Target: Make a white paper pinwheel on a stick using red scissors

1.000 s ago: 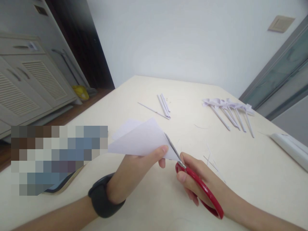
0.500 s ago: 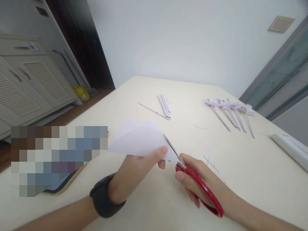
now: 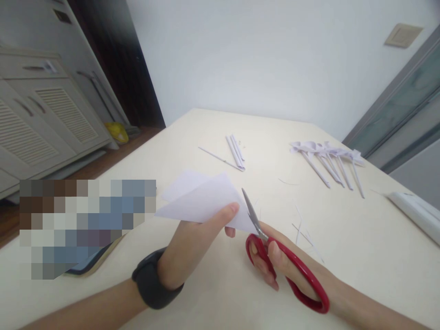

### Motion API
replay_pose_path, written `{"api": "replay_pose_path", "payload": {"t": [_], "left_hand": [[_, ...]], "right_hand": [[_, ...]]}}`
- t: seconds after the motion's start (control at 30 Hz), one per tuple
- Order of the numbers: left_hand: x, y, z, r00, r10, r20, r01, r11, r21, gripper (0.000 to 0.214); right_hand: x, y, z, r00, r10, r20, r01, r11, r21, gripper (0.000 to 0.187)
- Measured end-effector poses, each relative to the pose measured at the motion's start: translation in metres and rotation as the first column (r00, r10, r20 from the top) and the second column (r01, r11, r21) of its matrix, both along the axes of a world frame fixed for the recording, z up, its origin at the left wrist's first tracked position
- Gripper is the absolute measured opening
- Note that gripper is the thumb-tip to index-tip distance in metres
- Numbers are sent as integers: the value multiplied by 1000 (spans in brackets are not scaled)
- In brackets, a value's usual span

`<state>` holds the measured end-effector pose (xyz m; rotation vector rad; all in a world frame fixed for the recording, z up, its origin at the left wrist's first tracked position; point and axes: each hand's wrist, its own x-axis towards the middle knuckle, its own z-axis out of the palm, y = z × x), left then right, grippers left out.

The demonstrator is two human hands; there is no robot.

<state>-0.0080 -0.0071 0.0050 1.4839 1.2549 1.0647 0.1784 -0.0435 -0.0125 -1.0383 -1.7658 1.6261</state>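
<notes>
My left hand (image 3: pixel 215 223) pinches a folded sheet of white paper (image 3: pixel 202 197), thumb on top and fingertips underneath. A dark band circles that wrist. In my right hand (image 3: pixel 271 256) is a pair of red-handled scissors (image 3: pixel 302 270), with the thumb and fingers in the loops. The scissors' blades point up and away along the paper's right edge, close to its right corner. Whether the lower blade lies under the paper is hard to make out. Thin paper strips (image 3: pixel 299 227) lie on the table to the right of the scissors.
Rolled paper sticks (image 3: pixel 235 151) and a thin rod (image 3: pixel 215 156) lie mid-table. Several paper pinwheels (image 3: pixel 326 156) on sticks rest at the back right. A white object (image 3: pixel 412 215) sits at the right edge. At left, a pixelated screen device (image 3: pixel 89 266) lies on the table (image 3: pixel 213 293).
The scissors' handles have spread apart and the blades have shifted slightly right, off the paper's edge. The paper's upper layers have fanned a little. My left hand keeps its pinch.
</notes>
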Motion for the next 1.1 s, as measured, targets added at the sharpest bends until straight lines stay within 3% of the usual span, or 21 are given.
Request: {"api": "replay_pose_path", "payload": {"t": [0.23, 0.57, 1.1], "left_hand": [[2, -3, -2, 997, -58, -57, 55, 997, -60, 33], [3, -2, -3, 997, -60, -37, 59, 998, -34, 34], [1, -3, -5, 994, -90, -57, 88, 996, -25, 37]], "right_hand": [[-1, 1, -1, 1000, -2, 29, 1, 999, 40, 35], [-4, 0, -2, 999, -34, 39, 31, 996, 84, 31], [-7, 0, -7, 997, -77, 26, 76, 996, 39, 35]]}}
